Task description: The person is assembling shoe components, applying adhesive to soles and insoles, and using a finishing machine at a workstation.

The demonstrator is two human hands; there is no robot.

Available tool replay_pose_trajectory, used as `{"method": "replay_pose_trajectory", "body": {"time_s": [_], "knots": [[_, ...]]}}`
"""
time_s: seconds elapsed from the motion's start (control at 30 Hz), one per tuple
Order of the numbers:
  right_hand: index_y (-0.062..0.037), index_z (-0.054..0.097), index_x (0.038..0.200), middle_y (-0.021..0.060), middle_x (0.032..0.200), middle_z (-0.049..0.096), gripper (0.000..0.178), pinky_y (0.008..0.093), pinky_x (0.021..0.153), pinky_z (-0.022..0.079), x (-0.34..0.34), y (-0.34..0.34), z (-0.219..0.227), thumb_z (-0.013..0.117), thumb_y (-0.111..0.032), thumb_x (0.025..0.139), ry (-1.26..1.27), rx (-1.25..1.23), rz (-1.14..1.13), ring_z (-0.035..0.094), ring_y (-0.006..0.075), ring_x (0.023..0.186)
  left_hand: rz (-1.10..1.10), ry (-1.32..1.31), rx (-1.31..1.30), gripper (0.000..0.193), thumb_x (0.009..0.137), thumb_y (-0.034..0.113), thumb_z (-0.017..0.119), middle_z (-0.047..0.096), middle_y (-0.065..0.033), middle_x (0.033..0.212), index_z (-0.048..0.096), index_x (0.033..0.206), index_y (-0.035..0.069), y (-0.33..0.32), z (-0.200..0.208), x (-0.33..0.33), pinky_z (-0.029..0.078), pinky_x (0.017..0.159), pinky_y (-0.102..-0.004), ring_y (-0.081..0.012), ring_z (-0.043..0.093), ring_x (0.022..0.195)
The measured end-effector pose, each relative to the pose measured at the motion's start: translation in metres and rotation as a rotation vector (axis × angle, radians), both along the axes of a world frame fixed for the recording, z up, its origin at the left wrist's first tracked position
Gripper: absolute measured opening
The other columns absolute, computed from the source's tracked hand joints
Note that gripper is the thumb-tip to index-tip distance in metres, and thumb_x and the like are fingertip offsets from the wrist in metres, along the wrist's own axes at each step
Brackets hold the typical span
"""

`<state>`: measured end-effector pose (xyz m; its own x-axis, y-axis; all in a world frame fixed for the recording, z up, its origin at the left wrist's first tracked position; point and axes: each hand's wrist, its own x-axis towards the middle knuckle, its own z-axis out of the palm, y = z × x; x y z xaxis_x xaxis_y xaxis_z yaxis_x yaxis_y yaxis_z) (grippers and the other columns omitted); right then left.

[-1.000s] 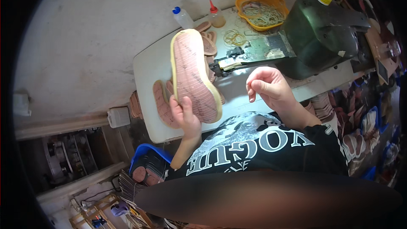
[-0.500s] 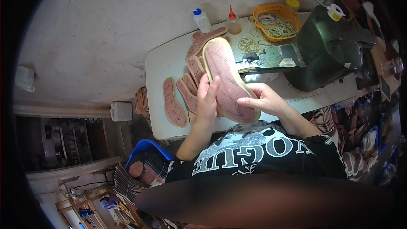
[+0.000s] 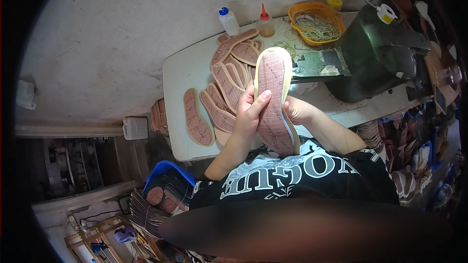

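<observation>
A pink insole (image 3: 274, 80) with dark lettering (image 3: 276, 134) is at the frame's centre. Your left hand (image 3: 251, 109) pinches its left edge, thumb on top; your right hand (image 3: 300, 110) meets its right edge, finger closure unclear. White letters (image 3: 291, 175) cross your shirt (image 3: 321, 189), lower centre.

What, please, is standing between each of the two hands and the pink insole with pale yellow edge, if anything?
Nothing visible. The left hand grips the insole directly, thumb on its face. The right hand is close against the opposite edge; its exact contact is unclear.
</observation>
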<state>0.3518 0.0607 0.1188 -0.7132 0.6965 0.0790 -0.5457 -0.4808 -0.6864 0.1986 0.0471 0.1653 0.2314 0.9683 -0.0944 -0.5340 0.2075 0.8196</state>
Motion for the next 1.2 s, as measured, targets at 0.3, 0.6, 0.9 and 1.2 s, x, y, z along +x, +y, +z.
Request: {"method": "replay_pose_trajectory", "body": {"time_s": [0.3,0.6,0.9,1.2], "knots": [[-0.0006,0.069,0.081,-0.0057,0.066,0.056,0.032,0.0212,0.055,0.04,0.023,0.022,0.017,0.064,-0.03,0.092,-0.571,0.36,0.023,0.045,0.003,0.059,0.269,0.729,0.471,0.015,0.088,0.012,0.066,0.048,-0.0071,0.105,0.066,0.097,0.001,0.0,-0.014,-0.01,0.038,0.094,-0.031,-0.0183,0.048,0.103],[0.0003,0.068,0.085,-0.0057,0.073,0.06,0.03,0.0241,0.062,0.043,0.018,0.005,0.05,0.064,-0.029,0.091,-0.708,0.433,0.046,0.048,0.0037,0.067,0.228,0.506,0.202,0.055,0.072,0.007,0.081,0.064,-0.0093,0.104,0.05,0.117,-0.002,0.017,0.021,-0.002,0.051,0.084,-0.0295,-0.0167,0.063,0.094],[-0.0019,0.067,0.114,0.002,0.102,0.069,0.031,0.0269,0.086,0.047,0.03,-0.009,0.022,0.064,-0.024,0.093,-0.531,0.134,-0.033,0.059,0.0068,0.094,0.188,0.456,0.197,0.052,0.075,0.006,0.078,0.063,-0.0096,0.106,0.052,0.118,-0.004,0.086,0.005,-0.008,0.052,0.08,-0.0302,-0.0163,0.063,0.093],[0.0001,0.067,0.113,0.0054,0.104,0.069,0.03,0.0265,0.087,0.048,0.035,-0.02,0.019,0.064,-0.022,0.092,-0.447,-0.048,-0.212,0.063,0.0099,0.094,0.179,0.99,0.238,0.053,0.072,0.038,0.077,0.062,-0.0216,0.109,0.065,0.103,-0.003,0.116,-0.047,0.0,0.042,0.097,-0.0425,-0.0341,0.054,0.108]]}}
